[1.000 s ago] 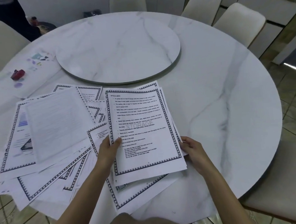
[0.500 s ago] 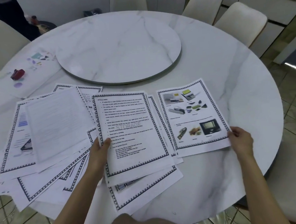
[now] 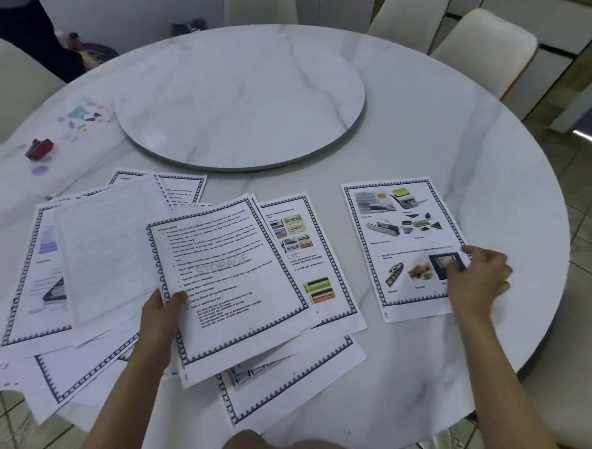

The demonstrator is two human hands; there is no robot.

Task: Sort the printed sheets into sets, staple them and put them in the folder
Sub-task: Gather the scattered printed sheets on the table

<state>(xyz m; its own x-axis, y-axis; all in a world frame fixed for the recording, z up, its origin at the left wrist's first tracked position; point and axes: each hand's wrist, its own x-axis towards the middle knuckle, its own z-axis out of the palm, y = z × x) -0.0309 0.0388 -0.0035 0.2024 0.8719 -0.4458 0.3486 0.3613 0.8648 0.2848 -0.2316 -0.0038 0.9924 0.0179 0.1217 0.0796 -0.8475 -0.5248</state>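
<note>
— Across the near half of the desk [image 3: 403,143], what do you have in front of you?

— From the head camera you look down on a round marble desk with a raised turntable [image 3: 240,100] in its middle. A loose heap of printed sheets [image 3: 94,269] fans over the near left part, most with a dark patterned border, several hanging past the desk's edge.

— And your left hand [image 3: 159,320]?

— Your left hand is closed on the left edge of a text sheet [image 3: 229,279], thumb on top, fingers beneath. That sheet carries a faint "STORAGE" watermark and sits tilted, topmost on a small stack. Under it, to the right, a sheet with coloured pictures [image 3: 303,255] peeks out.

— Your right hand [image 3: 475,276]?

— Your right hand is loosely open, fingers curled down, resting on the lower right corner of a picture sheet [image 3: 405,246]. This sheet lies flat on the bare desk, apart from the heap, to the right of the stack. Whether the fingers pinch its edge or only press on it, you cannot tell; the hand is blurred.

— Anything else on the desk?

— At the far left a small red object [image 3: 39,148] lies on a pale sheet with small coloured shapes [image 3: 64,140]; it is too small to name for sure. White chairs [image 3: 484,53] stand around the desk's far side. Your knee shows at the bottom edge.
</note>
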